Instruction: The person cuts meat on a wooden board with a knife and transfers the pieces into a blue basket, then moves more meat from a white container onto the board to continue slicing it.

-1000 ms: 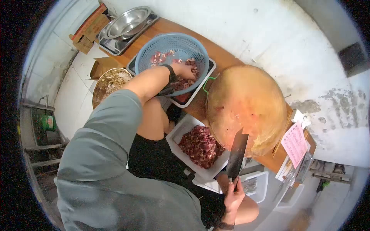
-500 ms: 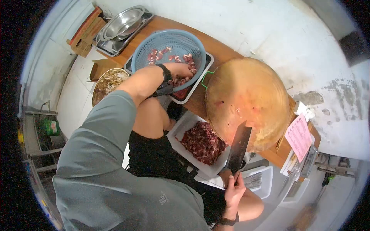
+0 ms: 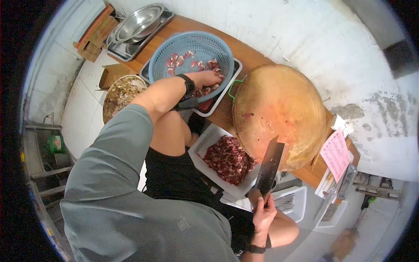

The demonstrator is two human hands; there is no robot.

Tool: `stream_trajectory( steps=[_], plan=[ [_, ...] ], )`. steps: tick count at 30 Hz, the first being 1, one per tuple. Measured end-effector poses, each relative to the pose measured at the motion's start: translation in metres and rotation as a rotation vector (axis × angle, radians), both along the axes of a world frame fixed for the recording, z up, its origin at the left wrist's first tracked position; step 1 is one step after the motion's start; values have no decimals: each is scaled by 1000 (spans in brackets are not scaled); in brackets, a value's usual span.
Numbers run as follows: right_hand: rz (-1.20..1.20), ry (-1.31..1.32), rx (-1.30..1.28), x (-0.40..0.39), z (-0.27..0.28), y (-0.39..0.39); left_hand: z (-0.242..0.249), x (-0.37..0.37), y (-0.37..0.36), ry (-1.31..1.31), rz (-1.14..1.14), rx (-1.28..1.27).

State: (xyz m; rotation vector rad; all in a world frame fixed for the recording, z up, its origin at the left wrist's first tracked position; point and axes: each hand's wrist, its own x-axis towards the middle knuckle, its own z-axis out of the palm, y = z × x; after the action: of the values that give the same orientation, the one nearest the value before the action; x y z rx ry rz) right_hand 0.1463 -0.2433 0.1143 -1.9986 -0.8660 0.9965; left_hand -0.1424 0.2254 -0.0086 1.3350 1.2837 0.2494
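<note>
My left hand [image 3: 208, 79] reaches into a blue perforated plastic basket [image 3: 190, 38], fingers curled over raw meat pieces [image 3: 204, 92] by its near right side; the fingertips are partly hidden. More small chunks of meat lie along the basket's bottom. My right hand [image 3: 264, 215] grips the handle of a cleaver [image 3: 270, 163]. Its broad dark blade points up and away, overlapping the near edge of a thick round wooden chopping block [image 3: 279, 100]. Wet reddish marks and small scraps show on the block.
A white tub [image 3: 198, 150] of cut meat sits below the block's left edge. Steel bowls [image 3: 139, 24] stand on a tray at the back left. A pink printed sheet [image 3: 336, 155] is at the right. A white tray [image 3: 299, 203] holds thin metal sticks.
My left hand has shifted slightly within the basket, its fingers more drawn together on the meat. My right hand and the cleaver stay nearly still. The whole view has moved a little.
</note>
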Motion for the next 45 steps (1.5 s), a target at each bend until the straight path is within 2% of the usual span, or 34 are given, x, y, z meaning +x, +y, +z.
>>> stream_trajectory(
  steps=[1,2,4,8,10,11,13,14,16,19,20,21,23,25,27,28,29,30,31,33,35,37,38,39,41,43,45],
  plan=[
    [-42,42,-35,1,-6,-3,-2,-2,1,-4,-79,156],
    [-85,84,-72,2,-10,-5,-3,-3,3,-7,-77,154],
    [-88,82,-49,-1,-7,-2,1,-3,7,183,-175,255],
    [-46,3,-12,-5,2,3,-5,-11,18,131,-98,187],
    [-30,-38,-11,-2,-3,2,-13,-16,26,214,-164,535],
    [-12,-77,-13,-1,-5,-1,-17,-18,27,217,-171,533],
    [5,-93,-11,1,-5,-1,44,-9,6,-146,53,93],
    [27,-115,-10,2,-4,0,47,-9,7,-139,51,96],
    [-15,-41,-20,-1,0,3,55,-10,10,-440,112,-140],
    [-70,31,-29,-4,8,9,76,15,5,-426,77,-159],
    [-77,32,-25,-3,9,7,84,33,-4,-374,54,-80],
    [-87,33,-27,0,1,0,88,52,-15,-373,44,-84],
    [-41,-1,85,10,-28,-10,93,93,-36,-329,-122,-114],
    [-38,-48,96,12,-33,-12,97,142,-74,-246,-107,73],
    [-25,-92,97,12,-33,-14,86,181,-99,-90,-212,139],
    [-35,-86,114,12,-36,-17,72,196,-106,-101,-220,137],
    [-95,38,-34,8,-11,-10,50,211,-110,-5,-354,297],
    [-112,33,-27,7,-11,-12,27,225,-114,93,-484,458],
    [-128,29,-21,9,-12,-14,1,238,-116,85,-487,461],
    [-127,-25,22,11,-11,-20,-39,249,-120,134,-705,1049],
    [-71,-24,59,9,1,-13,20,239,-145,74,-475,821],
    [-95,45,86,8,-2,-12,77,214,-145,48,-496,783],
    [-90,48,-15,4,16,-6,89,205,-143,-19,-548,737],
    [-78,12,103,12,-15,-17,91,196,-131,-2,-531,740],
    [-69,10,137,6,0,-10,99,174,-90,162,-604,846],
    [-63,2,135,5,0,-8,126,125,-52,334,-396,600],
    [-68,-12,122,5,1,-10,105,60,5,374,-309,797]
  ],
)
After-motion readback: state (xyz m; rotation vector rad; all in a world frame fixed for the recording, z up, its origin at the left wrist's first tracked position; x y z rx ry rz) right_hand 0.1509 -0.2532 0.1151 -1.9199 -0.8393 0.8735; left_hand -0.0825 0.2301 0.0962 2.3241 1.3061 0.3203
